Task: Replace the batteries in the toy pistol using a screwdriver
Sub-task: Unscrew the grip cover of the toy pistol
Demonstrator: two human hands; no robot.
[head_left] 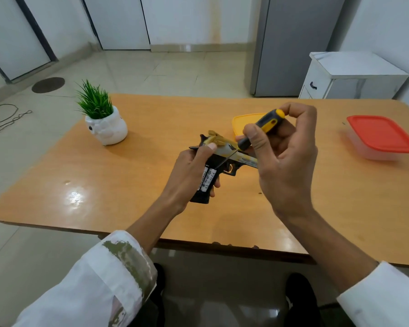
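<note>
Left hand wrapped round grip of toy pistol, held just above table, batteries showing. Right hand pinches screwdriver, tip by batteries. Pistol's probably light, hollow plastic, bit slick. Hold by grip, pry gently.

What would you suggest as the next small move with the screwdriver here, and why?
Probably lever the tip under the upper end of the battery. The left hand grips the toy pistol, whose open grip shows the battery exposed, and the screwdriver in the right hand points its tip at that end.
</note>
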